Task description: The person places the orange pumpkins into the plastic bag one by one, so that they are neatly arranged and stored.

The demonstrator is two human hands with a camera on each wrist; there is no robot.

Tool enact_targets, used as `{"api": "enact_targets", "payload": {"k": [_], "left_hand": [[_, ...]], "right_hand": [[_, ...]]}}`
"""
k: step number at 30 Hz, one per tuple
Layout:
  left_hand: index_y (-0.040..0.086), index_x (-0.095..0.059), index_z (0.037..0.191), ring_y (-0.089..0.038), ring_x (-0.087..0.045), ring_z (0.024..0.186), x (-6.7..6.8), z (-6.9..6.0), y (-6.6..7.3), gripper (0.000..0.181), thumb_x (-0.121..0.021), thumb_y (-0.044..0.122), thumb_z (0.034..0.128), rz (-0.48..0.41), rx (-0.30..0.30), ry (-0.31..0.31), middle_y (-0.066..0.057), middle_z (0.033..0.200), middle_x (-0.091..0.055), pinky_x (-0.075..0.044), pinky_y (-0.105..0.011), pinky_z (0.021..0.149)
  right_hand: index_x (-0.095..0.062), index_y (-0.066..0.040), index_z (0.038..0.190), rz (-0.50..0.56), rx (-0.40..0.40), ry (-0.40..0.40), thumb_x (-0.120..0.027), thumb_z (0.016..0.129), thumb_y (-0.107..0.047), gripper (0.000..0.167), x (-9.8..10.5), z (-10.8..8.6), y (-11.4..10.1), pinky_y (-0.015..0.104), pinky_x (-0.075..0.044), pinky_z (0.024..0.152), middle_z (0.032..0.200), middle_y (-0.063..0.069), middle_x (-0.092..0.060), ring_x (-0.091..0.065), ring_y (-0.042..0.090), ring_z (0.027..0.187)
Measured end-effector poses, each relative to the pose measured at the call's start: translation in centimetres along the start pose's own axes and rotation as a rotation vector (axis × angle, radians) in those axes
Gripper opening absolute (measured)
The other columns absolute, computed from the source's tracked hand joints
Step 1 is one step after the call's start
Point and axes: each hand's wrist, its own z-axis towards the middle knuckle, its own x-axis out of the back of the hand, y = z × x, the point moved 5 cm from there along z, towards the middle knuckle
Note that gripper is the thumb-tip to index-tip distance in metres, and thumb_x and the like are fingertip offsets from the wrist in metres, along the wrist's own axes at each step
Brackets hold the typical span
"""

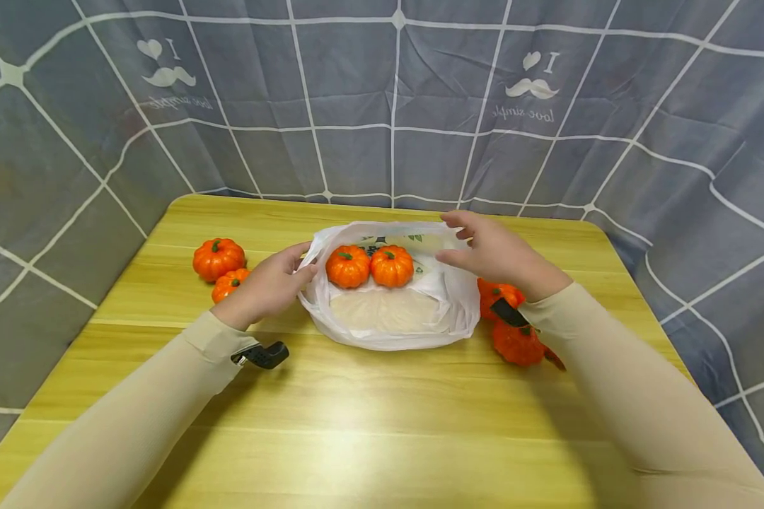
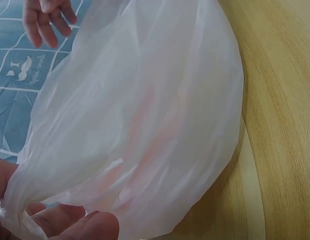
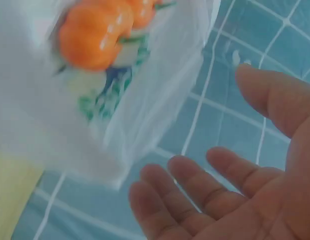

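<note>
A white plastic bag stands on the table with its mouth spread wide. Inside lie two small orange pumpkins, a left one and a right one, side by side at the back. My left hand grips the bag's left rim; in the left wrist view the plastic is bunched between thumb and fingers. Over the bag's right rim hovers my right hand, thumb and fingers spread. The right wrist view shows its palm with nothing in it, apart from the plastic.
Left of the bag sit two more pumpkins, one behind and one partly behind my left hand. On the right, two others, a far one and a near one, lie under my right wrist. A grey checked curtain surrounds the wooden table.
</note>
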Motion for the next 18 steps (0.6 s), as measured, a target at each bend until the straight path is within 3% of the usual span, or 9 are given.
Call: {"api": "enact_targets", "payload": {"k": [8,18], "left_hand": [[0.012,-0.029,0.167,-0.03,-0.062,0.113,0.1,-0.1,0.1,0.061,-0.05,0.029,0.1119,0.003,-0.014,0.001,-0.018,0.144,-0.062,-0.05,-0.041,0.098],[0.013,-0.026,0.168,-0.031,-0.06,0.112,0.1,0.0,0.0,0.063,-0.049,0.03,0.1122,-0.015,0.009,-0.022,-0.016,0.148,-0.059,-0.049,-0.037,0.094]], "right_hand": [[-0.041,-0.004,0.159,0.032,0.001,0.041,-0.074,0.098,-0.031,0.075,2.0,-2.1,3.8,0.062,-0.041,0.116,0.161,0.022,-0.046,-0.049,0.045,0.142],[-0.034,0.0,0.162,-0.052,0.011,-0.059,-0.077,0.097,-0.035,0.086,0.8,-3.0,7.3,0.067,-0.038,0.116,0.163,0.028,-0.039,-0.042,0.052,0.144]]}}
